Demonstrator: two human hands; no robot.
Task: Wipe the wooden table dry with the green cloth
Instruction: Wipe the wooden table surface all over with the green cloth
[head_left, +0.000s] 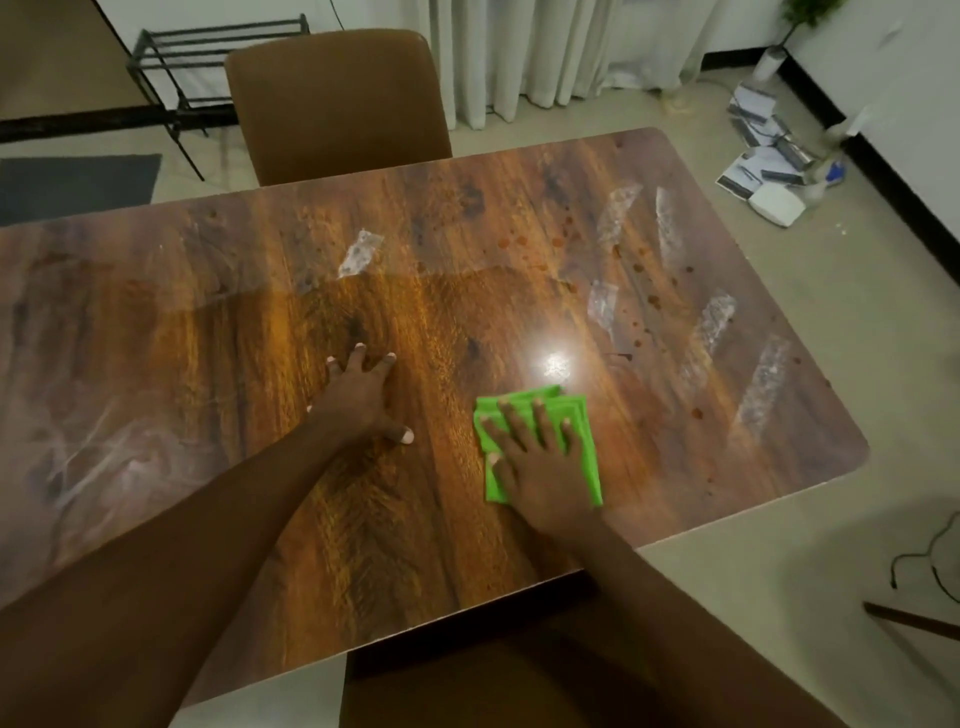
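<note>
We see the right hand (540, 467) pressing flat on the folded green cloth (589, 452), its fingers (541, 423) straight and spread, gripping nothing. The cloth lies on the bench (260, 338) toward its near right edge. The left hand (363, 400) rests flat on bare wood, fingers splayed, holding nothing. We judge the main risk to be the cloth slipping from under an open palm on this glossy, slick surface, or bunching so that it smears rather than absorbs. The droplets (524, 241) and pale streaks (615, 208) lie farther out, so a short stroke would miss them. The cloth looks soft and thin, squared into layers; the bench is grained, varnished and round-cornered.
</note>
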